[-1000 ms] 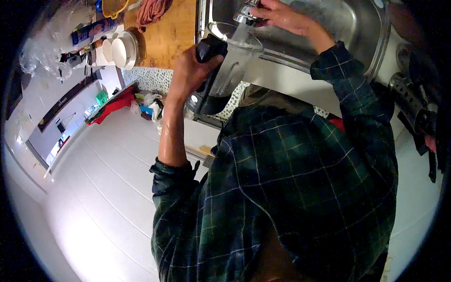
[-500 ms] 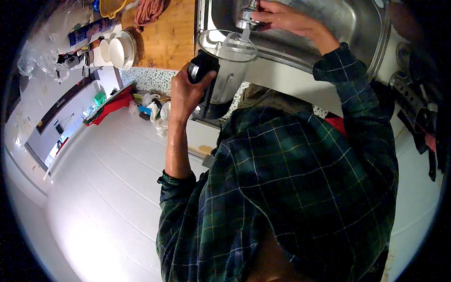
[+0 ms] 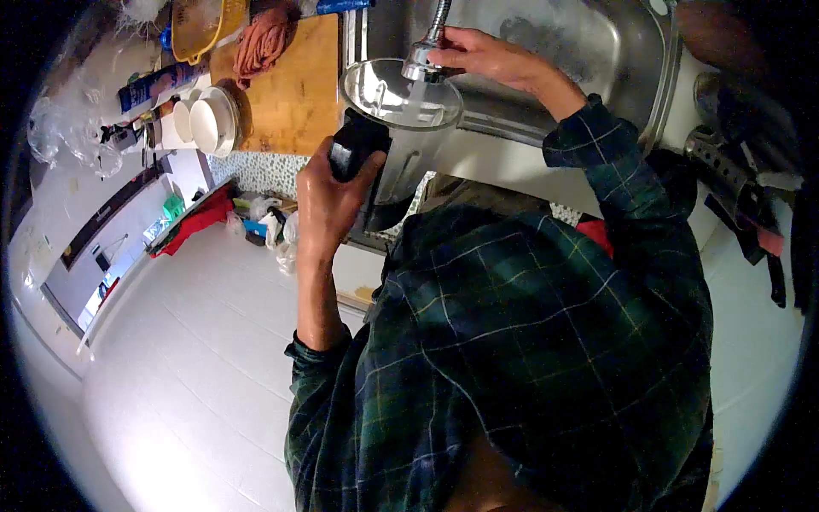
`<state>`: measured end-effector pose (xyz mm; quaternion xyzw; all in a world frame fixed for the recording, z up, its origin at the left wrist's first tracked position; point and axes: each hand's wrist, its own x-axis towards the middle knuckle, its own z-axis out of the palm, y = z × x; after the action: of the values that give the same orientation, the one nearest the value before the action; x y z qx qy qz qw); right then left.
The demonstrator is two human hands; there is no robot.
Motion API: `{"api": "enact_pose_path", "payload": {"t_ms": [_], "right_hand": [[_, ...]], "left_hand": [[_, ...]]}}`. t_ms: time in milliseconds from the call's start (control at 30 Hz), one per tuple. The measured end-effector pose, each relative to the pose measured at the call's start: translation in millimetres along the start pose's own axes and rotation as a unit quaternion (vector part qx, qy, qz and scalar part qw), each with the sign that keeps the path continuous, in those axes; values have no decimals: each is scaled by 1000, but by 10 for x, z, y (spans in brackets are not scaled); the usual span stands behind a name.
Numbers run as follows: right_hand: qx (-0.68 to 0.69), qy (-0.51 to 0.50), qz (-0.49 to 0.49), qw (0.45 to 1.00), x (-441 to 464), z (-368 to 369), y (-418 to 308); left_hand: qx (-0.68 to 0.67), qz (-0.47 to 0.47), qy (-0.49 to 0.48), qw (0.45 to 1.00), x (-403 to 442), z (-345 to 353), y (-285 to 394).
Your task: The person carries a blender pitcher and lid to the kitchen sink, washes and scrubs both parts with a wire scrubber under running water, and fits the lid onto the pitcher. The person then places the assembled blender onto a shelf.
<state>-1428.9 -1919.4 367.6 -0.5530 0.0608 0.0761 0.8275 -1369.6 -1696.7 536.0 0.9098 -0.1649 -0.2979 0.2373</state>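
A clear blender jug point(image 3: 414, 141) with a black handle and dark base stands open-topped at the near edge of the sink. My left hand point(image 3: 326, 198) is wrapped round its black handle point(image 3: 358, 145). Above the jug's rim, my right hand point(image 3: 490, 58) grips the chrome faucet head point(image 3: 421, 61), which hangs from a flexible metal hose point(image 3: 439, 19). The faucet head points down into the jug, and a pale stream of water seems to run from it. The jug's lower part is partly hidden by my left hand and the plaid shirt.
The steel sink point(image 3: 627, 81) lies beyond the jug. To the left, a wooden board point(image 3: 299, 94) bears a reddish cloth point(image 3: 262, 43), with white bowls point(image 3: 207, 125) and a yellow basket point(image 3: 177, 38) close by. Knives and utensils point(image 3: 738, 183) hang at the right.
The view has shifted slightly, bringing more of the hose and yellow basket into sight. The faucet head now sits closer over the jug's mouth. Both hands keep their hold.
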Motion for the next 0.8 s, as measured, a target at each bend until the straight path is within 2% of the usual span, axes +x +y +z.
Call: {"api": "enact_pose_path", "payload": {"t_ms": [100,233,300,367,467,700,800], "right_hand": [[-11,-1,5,1000,-31,-113,-64],[-62,7,-3,998,-81,-266,-186],[-73,23,-13,997,-60,-340,-65],[-127,36,-15,991,-91,-393,-51],[-142,54,-11,988,-148,-395,-36],[-133,61,-3,989,-127,-431,75],[-126,47,-47,990,-87,-446,141]], "left_hand": [[53,51,-2,997,63,-4,132],[71,69,-21,995,191,68,337],[48,128,-20,990,259,118,396],[27,104,-38,993,286,163,453],[61,135,-28,989,325,228,478],[55,116,-44,991,354,288,517],[60,115,-39,991,373,295,485]]}}
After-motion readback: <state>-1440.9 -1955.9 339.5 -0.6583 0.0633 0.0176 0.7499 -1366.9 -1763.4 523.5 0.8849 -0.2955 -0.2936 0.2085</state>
